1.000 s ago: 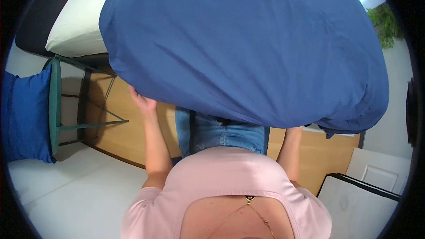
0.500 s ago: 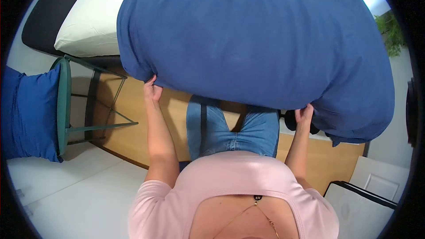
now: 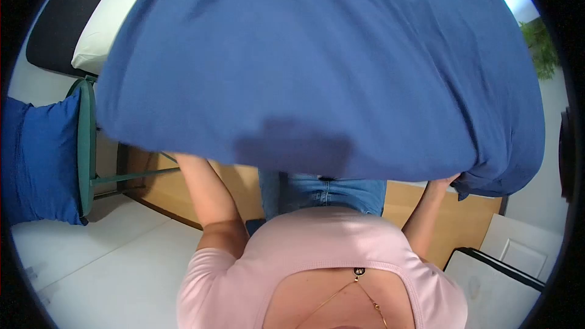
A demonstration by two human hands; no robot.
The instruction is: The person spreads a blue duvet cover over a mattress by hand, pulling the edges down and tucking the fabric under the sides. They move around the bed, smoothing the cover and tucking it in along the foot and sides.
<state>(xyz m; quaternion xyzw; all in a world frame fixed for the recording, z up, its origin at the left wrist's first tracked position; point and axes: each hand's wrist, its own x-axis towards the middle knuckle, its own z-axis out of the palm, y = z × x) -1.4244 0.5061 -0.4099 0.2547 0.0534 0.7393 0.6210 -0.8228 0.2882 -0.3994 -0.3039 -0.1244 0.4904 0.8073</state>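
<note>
A large blue duvet (image 3: pixel 292 67) is spread wide in front of me and fills the upper middle of the view, its lower edge hanging over my thighs. My left hand (image 3: pixel 186 157) is at the lower left edge of the duvet; the cloth hides its fingers. At the lower right edge, beside bunched folds, my right hand (image 3: pixel 446 180) shows in part, with its fingers closed on the duvet.
A green round-topped folding chair or table (image 3: pixel 87 146) with a blue pillow (image 3: pixel 49 158) stands at the left. Behind it are a white sheet (image 3: pixel 103 30) and a dark headboard (image 3: pixel 64 18). A plant (image 3: pixel 541 49) is at the upper right.
The duvet's left part has spread left and its lower edge has come down nearer to me, covering more of my legs. Both hands have moved outward, and my left hand has gone behind the cloth.
</note>
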